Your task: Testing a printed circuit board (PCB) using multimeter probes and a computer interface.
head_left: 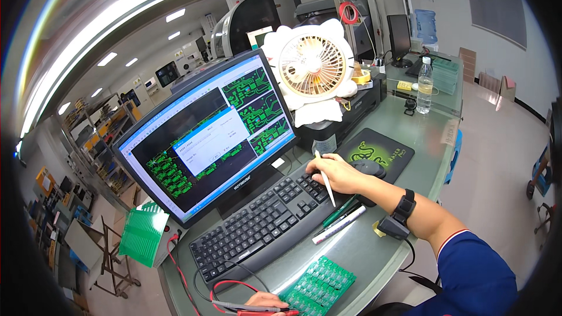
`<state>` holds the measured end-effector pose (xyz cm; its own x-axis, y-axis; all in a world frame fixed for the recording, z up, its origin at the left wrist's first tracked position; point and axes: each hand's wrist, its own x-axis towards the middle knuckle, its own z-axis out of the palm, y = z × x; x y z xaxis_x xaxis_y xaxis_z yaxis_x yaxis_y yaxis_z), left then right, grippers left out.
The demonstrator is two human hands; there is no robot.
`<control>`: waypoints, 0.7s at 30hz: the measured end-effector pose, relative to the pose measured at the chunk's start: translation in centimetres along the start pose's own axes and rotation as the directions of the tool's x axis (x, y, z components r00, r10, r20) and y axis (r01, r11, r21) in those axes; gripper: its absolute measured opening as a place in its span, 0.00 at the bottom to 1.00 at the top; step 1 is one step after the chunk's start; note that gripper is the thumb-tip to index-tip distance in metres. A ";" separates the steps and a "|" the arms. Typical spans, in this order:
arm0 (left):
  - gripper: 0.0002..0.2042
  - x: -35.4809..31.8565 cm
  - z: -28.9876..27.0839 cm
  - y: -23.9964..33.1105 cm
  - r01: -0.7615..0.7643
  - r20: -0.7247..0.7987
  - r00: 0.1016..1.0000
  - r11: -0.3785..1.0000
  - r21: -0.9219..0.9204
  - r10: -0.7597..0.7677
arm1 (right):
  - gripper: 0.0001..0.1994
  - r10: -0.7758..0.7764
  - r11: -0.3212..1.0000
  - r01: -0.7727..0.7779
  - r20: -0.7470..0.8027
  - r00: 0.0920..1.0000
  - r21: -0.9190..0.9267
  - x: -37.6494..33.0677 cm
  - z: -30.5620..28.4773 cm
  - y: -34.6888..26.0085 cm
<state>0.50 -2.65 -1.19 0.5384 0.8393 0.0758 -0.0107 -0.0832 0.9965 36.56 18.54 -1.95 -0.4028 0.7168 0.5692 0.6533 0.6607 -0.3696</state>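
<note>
My right hand [339, 174] is over the number pad at the right end of the black keyboard [257, 216]. A slim white pen-like stick [326, 182] is held between its fingers, one end pointing down toward the desk. At the lower edge my left hand [264, 299], partly cut off, is closed around a dark test probe [234, 306] and a red test probe [263, 313]. Beside their tips lies a green panel of small circuit boards [321, 285]. The monitor [211, 134] behind the keyboard shows green circuit patterns and a pale dialog window.
Right of the keyboard are a white marker [338, 225], a black mouse [369, 168] and a mouse pad [389, 152]. A white fan [313, 67] stands behind. A water bottle [424, 85] is farther right. Red and black leads [175, 257] cross the desk's left side.
</note>
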 end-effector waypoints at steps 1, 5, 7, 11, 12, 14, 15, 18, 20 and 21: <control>0.09 0.0 0.0 0.1 0.020 0.002 1.000 1.000 -0.009 -0.020 | 0.12 0.065 0.998 -0.066 0.044 0.997 0.006 -0.2 0.0 0.6; 0.08 0.1 0.2 0.6 0.032 -0.009 0.999 0.999 -0.002 -0.032 | 0.11 0.118 0.991 -0.120 0.035 0.992 0.051 -0.3 -0.9 0.6; 0.07 0.2 0.2 0.9 -0.002 -0.017 1.000 0.998 0.066 0.003 | 0.09 0.155 0.987 -0.157 0.053 0.986 0.039 -0.3 -1.7 0.3; 0.06 0.4 0.2 1.0 -0.055 -0.018 0.998 0.987 0.148 0.059 | 0.08 -0.012 0.999 0.017 0.141 0.990 -0.038 -0.7 -1.4 0.8; 0.06 0.3 0.2 0.9 -0.055 -0.019 0.998 0.988 0.148 0.058 | 0.08 -0.012 0.999 0.018 0.143 0.990 -0.038 -0.5 -1.4 0.5; 0.06 0.2 0.1 0.5 -0.028 -0.032 0.999 0.997 0.075 0.030 | 0.08 -0.077 0.997 0.076 0.034 0.996 0.021 0.1 -1.4 -0.5; 0.06 0.2 0.1 0.4 -0.027 -0.030 0.999 0.997 0.075 0.030 | 0.08 -0.083 0.995 0.087 0.074 0.994 -0.058 0.0 -0.9 0.0; 0.06 0.3 0.1 0.2 0.010 -0.022 1.000 1.000 0.005 -0.010 | 0.09 0.067 0.997 -0.068 -0.028 0.997 -0.024 0.2 0.0 1.2; 0.06 0.3 0.1 0.3 -0.026 0.001 1.000 0.999 0.034 0.026 | 0.10 0.090 0.996 -0.089 -0.070 0.993 0.022 -0.1 0.1 1.9; 0.06 0.3 0.1 0.3 -0.027 -0.002 1.000 0.999 0.035 0.027 | 0.10 0.089 0.996 -0.088 -0.052 0.995 0.021 -0.1 0.0 2.0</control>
<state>0.71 -2.45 -0.86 0.5364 0.8377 0.1024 0.0045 -0.1242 0.9923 37.85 19.81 -2.75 -0.3094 0.7601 0.5714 0.6727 0.5997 -0.4334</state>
